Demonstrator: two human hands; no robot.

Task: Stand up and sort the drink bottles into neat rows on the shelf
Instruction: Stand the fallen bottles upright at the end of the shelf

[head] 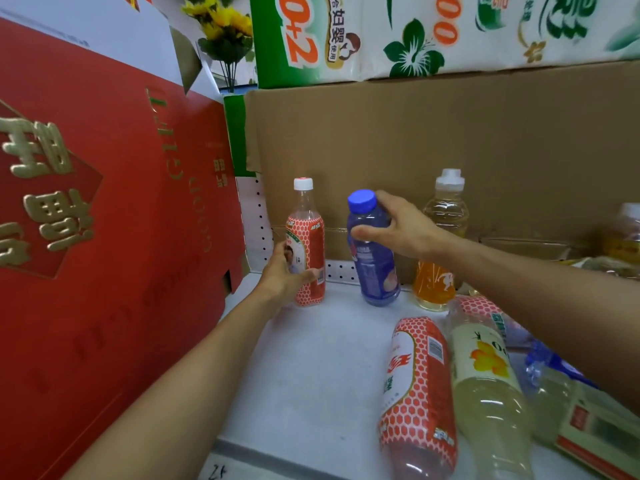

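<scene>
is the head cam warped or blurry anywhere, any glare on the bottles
Head view: wide-angle bending curves the cardboard box edge and stretches the red gift box at left; the right edge bottles go soft; small highlights glint on the lying pale yellow bottle; lighting is even, with faint shadows on the white shelf; the blue bottle is sharp.

A small shop's stock shelf.
Drink bottles (377, 251) with printed labels stand and lie on a white shelf (311, 358) with a pegboard back (254, 216), hemmed in by a red gift box (104, 220), cardboard (433, 140) and packaged tissue (450, 32).
</scene>
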